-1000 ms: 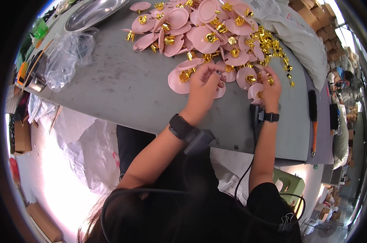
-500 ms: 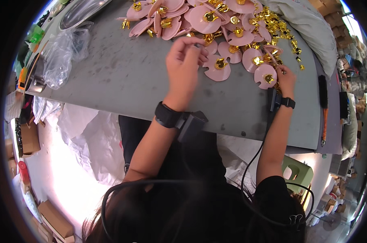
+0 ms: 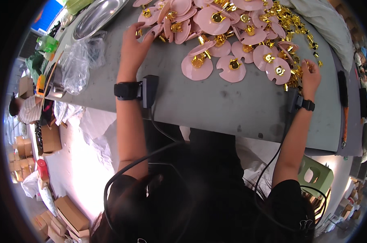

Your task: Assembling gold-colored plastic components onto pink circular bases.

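Note:
A heap of pink discs [image 3: 213,21] with shiny gold clips in their middles covers the far middle of the table. At its left end, my left hand [image 3: 134,50] reaches in with thumb and fingers apart around the edge of a pink disc [image 3: 153,31]. My right hand [image 3: 311,79] is beside the loose gold clips [image 3: 297,75] on the right, its fingertips pinched together; what they hold is too small to make out. Along the front of the heap, several discs lie flat, among them a notched one [image 3: 231,71] and one at the left [image 3: 196,69].
A clear plastic bag [image 3: 76,67] and an oval metal tray [image 3: 96,20] lie on the left of the table [image 3: 171,93]. A pale sack [image 3: 329,28] borders the gold clips at the far right. Cables run from both wrists. A green stool [image 3: 315,176] stands below the right edge.
My left hand has swung left to the heap's left end. A disc shows where it was. My right hand has moved off the tilted disc toward the loose clips. The view has shifted.

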`<control>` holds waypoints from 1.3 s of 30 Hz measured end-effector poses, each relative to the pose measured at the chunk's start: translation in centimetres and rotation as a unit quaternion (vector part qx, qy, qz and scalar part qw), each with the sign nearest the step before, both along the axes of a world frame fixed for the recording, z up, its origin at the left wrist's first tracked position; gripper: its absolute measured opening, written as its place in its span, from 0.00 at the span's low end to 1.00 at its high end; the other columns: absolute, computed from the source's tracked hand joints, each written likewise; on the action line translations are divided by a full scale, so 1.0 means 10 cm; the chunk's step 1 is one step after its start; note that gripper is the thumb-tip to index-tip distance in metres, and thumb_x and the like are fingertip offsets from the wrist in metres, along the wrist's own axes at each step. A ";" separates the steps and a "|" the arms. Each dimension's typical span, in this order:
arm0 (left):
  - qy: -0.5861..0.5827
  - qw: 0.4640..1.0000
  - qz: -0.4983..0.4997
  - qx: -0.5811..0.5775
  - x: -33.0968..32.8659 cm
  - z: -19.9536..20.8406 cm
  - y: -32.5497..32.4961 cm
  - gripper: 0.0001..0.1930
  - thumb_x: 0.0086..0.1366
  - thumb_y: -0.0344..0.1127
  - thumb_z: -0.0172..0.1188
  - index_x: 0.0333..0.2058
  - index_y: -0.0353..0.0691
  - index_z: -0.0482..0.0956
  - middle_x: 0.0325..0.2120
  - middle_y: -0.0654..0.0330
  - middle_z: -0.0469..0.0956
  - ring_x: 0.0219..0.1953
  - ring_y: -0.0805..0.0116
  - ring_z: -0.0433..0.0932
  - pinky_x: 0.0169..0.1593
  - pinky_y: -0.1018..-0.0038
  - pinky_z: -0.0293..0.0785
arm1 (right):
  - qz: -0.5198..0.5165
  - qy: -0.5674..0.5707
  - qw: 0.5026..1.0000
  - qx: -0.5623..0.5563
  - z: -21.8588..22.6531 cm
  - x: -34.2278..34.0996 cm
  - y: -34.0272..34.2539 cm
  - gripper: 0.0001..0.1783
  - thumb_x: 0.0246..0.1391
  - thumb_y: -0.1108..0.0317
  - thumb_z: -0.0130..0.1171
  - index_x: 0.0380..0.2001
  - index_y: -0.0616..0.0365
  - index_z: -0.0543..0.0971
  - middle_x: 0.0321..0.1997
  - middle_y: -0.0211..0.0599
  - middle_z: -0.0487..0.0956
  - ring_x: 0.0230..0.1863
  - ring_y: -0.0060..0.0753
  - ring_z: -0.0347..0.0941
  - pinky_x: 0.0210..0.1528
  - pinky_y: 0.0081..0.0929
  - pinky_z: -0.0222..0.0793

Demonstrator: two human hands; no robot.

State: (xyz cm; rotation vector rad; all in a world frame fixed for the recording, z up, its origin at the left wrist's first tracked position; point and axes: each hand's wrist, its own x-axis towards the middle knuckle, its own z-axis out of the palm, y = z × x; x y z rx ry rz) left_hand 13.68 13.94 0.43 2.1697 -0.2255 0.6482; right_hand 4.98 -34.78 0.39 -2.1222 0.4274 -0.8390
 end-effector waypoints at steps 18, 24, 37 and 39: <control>-0.004 0.987 0.081 0.138 1.24 0.18 0.46 0.25 0.50 0.46 0.61 0.44 0.35 0.73 0.40 0.47 0.74 0.44 0.58 0.74 0.46 0.68 0.69 | 0.045 -0.037 0.998 0.031 0.00 0.12 0.04 0.14 0.51 0.64 0.59 0.36 0.63 0.76 0.20 0.22 0.69 0.22 0.12 0.58 0.25 0.15 0.56; 0.214 0.959 -0.064 0.174 1.70 0.36 0.13 0.25 0.52 0.40 0.58 0.48 0.35 0.71 0.42 0.47 0.75 0.48 0.56 0.73 0.49 0.69 0.67 | -0.003 0.012 1.000 -0.012 0.10 -0.05 0.05 0.17 0.51 0.63 0.59 0.41 0.62 0.73 0.16 0.21 0.57 0.20 0.14 0.51 0.22 0.18 0.48; 0.208 0.914 -0.055 0.345 2.25 0.28 0.46 0.24 0.45 0.38 0.59 0.43 0.39 0.75 0.39 0.46 0.76 0.44 0.52 0.74 0.48 0.66 0.69 | 0.024 0.047 0.997 0.054 0.10 0.00 0.11 0.16 0.52 0.65 0.58 0.42 0.63 0.72 0.18 0.20 0.58 0.21 0.14 0.52 0.23 0.16 0.49; 0.284 0.865 -0.072 0.407 2.18 0.42 0.33 0.20 0.47 0.40 0.58 0.41 0.41 0.77 0.37 0.45 0.76 0.40 0.51 0.76 0.45 0.66 0.70 | 0.027 0.045 0.997 0.050 0.04 0.04 0.07 0.16 0.52 0.65 0.58 0.42 0.63 0.73 0.19 0.21 0.59 0.22 0.14 0.53 0.23 0.16 0.50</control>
